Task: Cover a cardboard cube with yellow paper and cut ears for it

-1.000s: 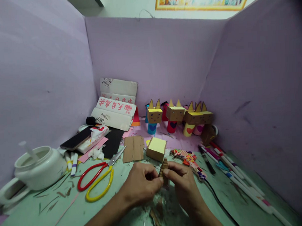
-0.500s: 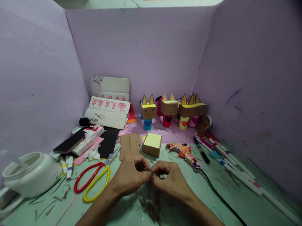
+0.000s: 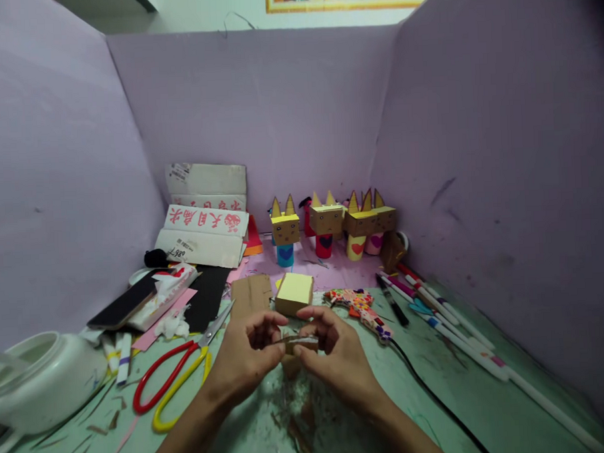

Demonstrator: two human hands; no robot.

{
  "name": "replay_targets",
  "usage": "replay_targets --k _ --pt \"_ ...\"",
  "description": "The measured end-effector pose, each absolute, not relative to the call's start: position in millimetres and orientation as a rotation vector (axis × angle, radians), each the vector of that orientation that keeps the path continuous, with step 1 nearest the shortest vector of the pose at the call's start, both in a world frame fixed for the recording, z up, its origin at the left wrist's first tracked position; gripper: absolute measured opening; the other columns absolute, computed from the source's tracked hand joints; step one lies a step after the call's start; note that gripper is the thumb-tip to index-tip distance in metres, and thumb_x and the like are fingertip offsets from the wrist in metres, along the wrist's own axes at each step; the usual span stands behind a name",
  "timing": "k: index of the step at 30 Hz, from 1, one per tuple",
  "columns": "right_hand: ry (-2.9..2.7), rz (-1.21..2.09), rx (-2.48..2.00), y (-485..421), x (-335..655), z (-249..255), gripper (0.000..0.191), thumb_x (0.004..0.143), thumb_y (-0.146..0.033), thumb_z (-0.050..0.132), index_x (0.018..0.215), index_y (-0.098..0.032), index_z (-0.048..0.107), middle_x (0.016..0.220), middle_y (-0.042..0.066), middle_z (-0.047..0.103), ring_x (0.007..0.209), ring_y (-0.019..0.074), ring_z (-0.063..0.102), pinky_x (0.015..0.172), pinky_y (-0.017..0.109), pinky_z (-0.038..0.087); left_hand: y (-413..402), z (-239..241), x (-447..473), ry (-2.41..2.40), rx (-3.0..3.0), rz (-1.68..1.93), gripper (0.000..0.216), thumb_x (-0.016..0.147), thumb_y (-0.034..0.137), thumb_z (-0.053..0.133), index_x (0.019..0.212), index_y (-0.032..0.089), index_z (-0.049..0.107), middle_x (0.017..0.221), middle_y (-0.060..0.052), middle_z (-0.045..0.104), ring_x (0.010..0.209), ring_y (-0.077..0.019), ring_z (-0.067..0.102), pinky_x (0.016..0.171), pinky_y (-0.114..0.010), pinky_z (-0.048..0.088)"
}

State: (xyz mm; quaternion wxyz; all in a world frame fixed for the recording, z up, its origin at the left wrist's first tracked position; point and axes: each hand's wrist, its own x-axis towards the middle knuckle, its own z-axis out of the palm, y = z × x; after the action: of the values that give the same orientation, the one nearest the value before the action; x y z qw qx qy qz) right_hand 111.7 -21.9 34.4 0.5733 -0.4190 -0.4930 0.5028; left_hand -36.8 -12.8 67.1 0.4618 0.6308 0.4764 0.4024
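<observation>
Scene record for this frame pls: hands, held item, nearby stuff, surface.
left hand: pinches one end of the small cardboard piece
right hand: pinches its other end
behind hands: yellow-topped box, flat cardboard sheet
left side: scissors, white pot
right side: markers, black cable
back: row of cardboard figures
surface: green table, scraps scattered
</observation>
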Motion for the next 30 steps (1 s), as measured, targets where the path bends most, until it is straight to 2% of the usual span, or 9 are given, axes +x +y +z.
replay_targets --k 3,5,8,13,17,20,26,30 --pt "-1.218 1.169 -0.981 -21.7 111.6 36.4 0.040 0.053 -0.006 0.064 0.091 -0.017 0.056 0.059 -0.006 0.060 0.056 0.0117 0.057 0.055 0.023 0.044 -13.5 67.7 -36.3 1.177 1.674 0.894 0.010 0.061 0.022 0.063 0.063 0.013 0.066 0.056 0.000 0.057 0.057 -0.0122 0.048 0.056 -0.023 0.036" --pt "-1.189 1.196 -0.968 -21.2 111.1 38.0 0.039 0.053 -0.007 0.066 0.090 -0.018 0.057 0.058 -0.006 0.060 0.054 0.0117 0.056 0.054 0.023 0.044 -13.3 65.9 -36.1 1.150 1.618 0.907 0.013 0.061 0.025 0.065 0.056 0.013 0.065 0.054 0.000 0.057 0.055 -0.0122 0.047 0.054 -0.023 0.034" --pt "-1.040 1.258 -0.954 -20.7 110.0 40.1 0.037 0.051 -0.011 0.071 0.085 -0.017 0.060 0.057 -0.005 0.061 0.052 0.0116 0.056 0.053 0.023 0.042 -12.1 59.2 -36.2 1.148 1.450 1.006 0.015 0.058 0.028 0.069 0.058 0.014 0.066 0.052 0.001 0.057 0.052 -0.0115 0.046 0.051 -0.023 0.032" --pt "-0.922 1.248 -0.966 -24.2 107.3 43.4 0.011 0.051 -0.019 0.074 0.059 -0.016 0.068 0.055 0.000 0.065 0.053 0.0129 0.055 0.052 0.023 0.040 -9.7 49.2 -35.9 1.106 1.423 1.107 0.013 0.059 0.028 0.070 0.061 0.015 0.070 0.057 -0.002 0.060 0.059 -0.0158 0.051 0.058 -0.026 0.038" --pt "-0.892 1.188 -1.002 -26.9 105.0 45.2 0.005 0.055 -0.021 0.073 0.056 -0.016 0.072 0.056 0.002 0.067 0.056 0.0147 0.057 0.055 0.024 0.042 -10.2 50.4 -35.4 1.121 1.479 1.126 0.012 0.059 0.028 0.069 0.059 0.016 0.069 0.060 -0.003 0.061 0.066 -0.0194 0.054 0.063 -0.028 0.040" --pt "-0.862 1.199 -1.000 -26.6 104.7 46.6 0.001 0.055 -0.017 0.072 0.054 -0.016 0.072 0.054 0.001 0.066 0.055 0.0142 0.056 0.054 0.024 0.041 -11.6 53.8 -35.3 1.129 1.498 1.091 0.012 0.060 0.027 0.069 0.057 0.016 0.068 0.063 -0.003 0.061 0.067 -0.0185 0.053 0.062 -0.026 0.040" --pt "-0.813 1.217 -0.989 -26.6 105.6 47.7 0.005 0.052 -0.016 0.072 0.051 -0.015 0.068 0.049 -0.001 0.062 0.049 0.0107 0.051 0.051 0.022 0.039 -14.8 52.6 -32.5 1.138 1.432 1.139 0.012 0.057 0.027 0.070 0.056 0.016 0.069 0.060 -0.002 0.060 0.062 -0.0167 0.051 0.058 -0.025 0.038" --pt "-0.811 1.301 -0.926 -24.1 104.3 42.0 0.015 0.051 -0.023 0.076 0.053 -0.014 0.063 0.046 -0.003 0.057 0.046 0.0097 0.049 0.047 0.022 0.038 -16.9 51.5 -29.7 1.177 1.390 1.145 0.016 0.057 0.031 0.069 0.056 0.015 0.068 0.054 -0.002 0.058 0.055 -0.0151 0.049 0.051 -0.024 0.035"
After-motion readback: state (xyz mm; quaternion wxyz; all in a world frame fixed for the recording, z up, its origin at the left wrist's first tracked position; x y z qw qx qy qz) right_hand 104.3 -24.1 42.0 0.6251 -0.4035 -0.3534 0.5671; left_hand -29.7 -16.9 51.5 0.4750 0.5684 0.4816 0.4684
